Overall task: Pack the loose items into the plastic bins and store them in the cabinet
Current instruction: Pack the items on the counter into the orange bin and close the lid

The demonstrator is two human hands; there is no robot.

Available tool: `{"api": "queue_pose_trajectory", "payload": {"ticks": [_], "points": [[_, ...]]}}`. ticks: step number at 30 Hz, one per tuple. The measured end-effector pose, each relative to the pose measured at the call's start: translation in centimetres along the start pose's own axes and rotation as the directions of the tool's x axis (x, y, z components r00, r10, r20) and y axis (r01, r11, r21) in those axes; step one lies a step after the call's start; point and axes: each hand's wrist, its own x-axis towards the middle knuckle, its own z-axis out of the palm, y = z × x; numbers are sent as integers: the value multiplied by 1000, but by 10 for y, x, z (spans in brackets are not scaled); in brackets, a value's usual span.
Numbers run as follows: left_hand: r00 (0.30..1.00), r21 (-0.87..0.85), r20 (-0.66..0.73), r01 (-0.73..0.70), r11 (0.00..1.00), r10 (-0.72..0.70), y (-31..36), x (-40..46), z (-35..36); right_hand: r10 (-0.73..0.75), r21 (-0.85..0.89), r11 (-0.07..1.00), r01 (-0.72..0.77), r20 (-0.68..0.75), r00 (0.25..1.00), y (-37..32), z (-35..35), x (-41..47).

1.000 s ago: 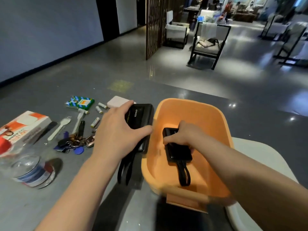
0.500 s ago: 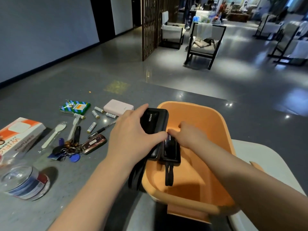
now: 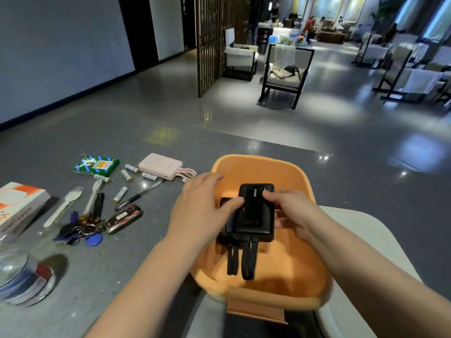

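Observation:
An orange plastic bin (image 3: 288, 167) stands at the table's near edge. Inside it a large black power bank (image 3: 255, 213) lies partly on top of a smaller black power bank (image 3: 225, 203), both with black straps hanging toward me. My left hand (image 3: 202, 211) and my right hand (image 3: 290, 213) grip the large power bank from its two sides, thumbs on its top. Left of the bin lie a pink power bank (image 3: 161, 165), several white batteries (image 3: 120, 193), a pen (image 3: 139, 196), a bunch of keys (image 3: 83, 230), a white fork (image 3: 64, 206) and a green box (image 3: 96, 164).
An orange-and-white carton (image 3: 17, 203) and a clear plastic bottle (image 3: 22, 276) lie at the table's left edge. A pale chair seat (image 3: 366, 235) shows under the bin's right side. Beyond the table are a shiny floor, a lattice screen and black-framed chairs (image 3: 285, 69).
My left hand carried the large black power bank from the table over the bin's rim and set it on the smaller one. My right hand left the smaller bank and took the large one's right side.

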Motion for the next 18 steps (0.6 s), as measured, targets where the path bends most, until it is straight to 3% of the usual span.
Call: {"api": "queue_pose_trajectory", "payload": {"ticks": [4,8,13,18], "points": [[989,-9,107,101,995,-99,-29,-12,0,139,-116,982,-146,-65,988,7,16,30],[989,-91,91,121,989,-113,-31,-21,11,207,-161,963,-218,-84,975,10,34,51],[987,-124,66,152,981,-145,-29,-21,13,163,-240,953,-186,-114,980,18,48,68],[983,-129,67,179,975,-172,-29,-21,12,3,-447,892,-69,-146,989,29,57,80]]}}
